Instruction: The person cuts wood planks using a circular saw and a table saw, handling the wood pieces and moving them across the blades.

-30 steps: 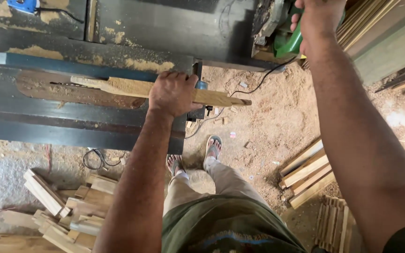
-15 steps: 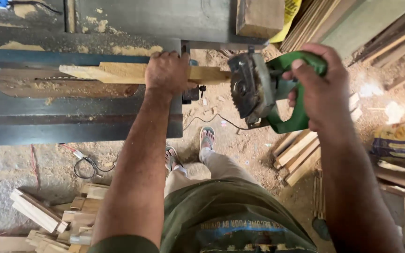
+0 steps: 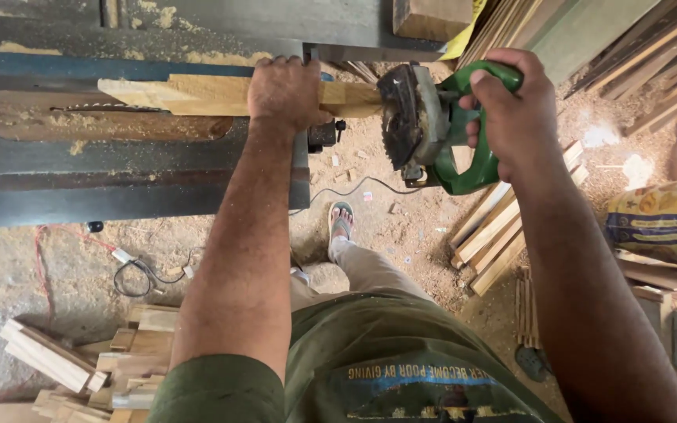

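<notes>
Offcuts point(image 3: 80, 364) litter the sawdust floor nearest the person, whose left hand point(image 3: 285, 92) presses the wooden piece point(image 3: 197, 95) onto the dark bench point(image 3: 119, 180) while the right hand point(image 3: 511, 110), clenched around the green circular saw point(image 3: 440, 125), has lowered its blade to the wood's end.

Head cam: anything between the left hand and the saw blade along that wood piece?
Only a short bare stretch of the wood piece separates the left hand from the circular saw, held by the right hand.

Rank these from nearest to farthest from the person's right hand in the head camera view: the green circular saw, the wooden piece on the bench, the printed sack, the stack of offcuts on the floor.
1. Green circular saw, gripped in the right hand.
2. Wooden piece, on the bench to the left, pinned by the left hand.
3. Printed sack, lower right.
4. Stack of offcuts, bottom left on the floor.
</notes>
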